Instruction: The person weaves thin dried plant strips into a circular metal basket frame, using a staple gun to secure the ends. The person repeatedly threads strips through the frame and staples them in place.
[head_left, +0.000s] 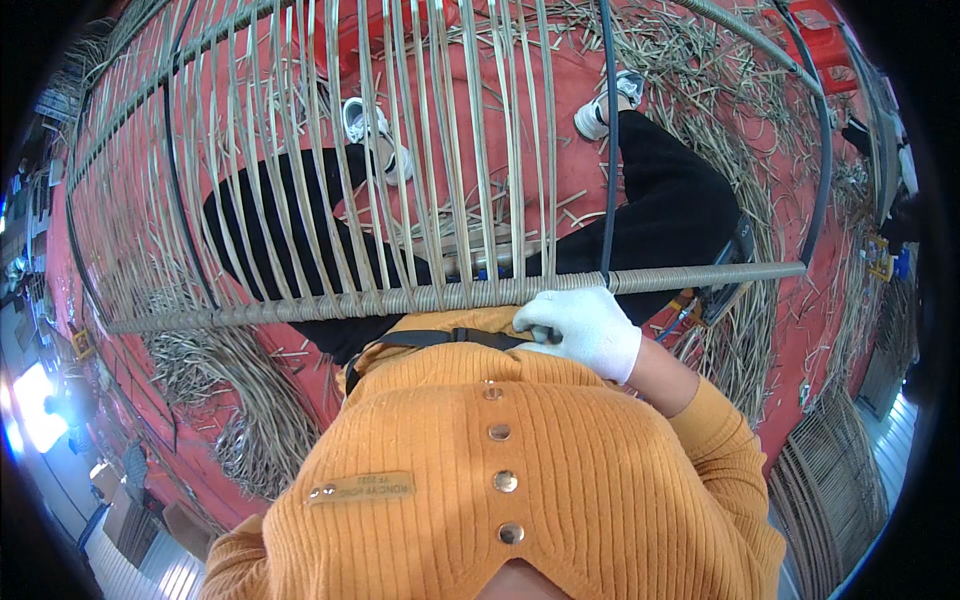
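Note:
My right hand (pixel 590 332), in a white glove, is at my waist just under a long bar (pixel 440 297) wrapped in greyish-tan weaving strips. Its fingers are curled in at the end of a black strap (pixel 440 338) with a buckle. What they hold, if anything, is hidden. The bar lies across my lap and is the near edge of a large frame. Pale strips (pixel 465 150) run from it to the far side, side by side with gaps. A dark rod (pixel 609 150) crosses the frame right of the strips. My left hand is out of view.
Loose strips lie in heaps on the red floor, a bundle (pixel 265 440) at left and a larger pile (pixel 740 170) at right. Red plastic stools (pixel 820 45) stand farther off. A woven panel (pixel 830 480) is at lower right. My legs stretch under the frame.

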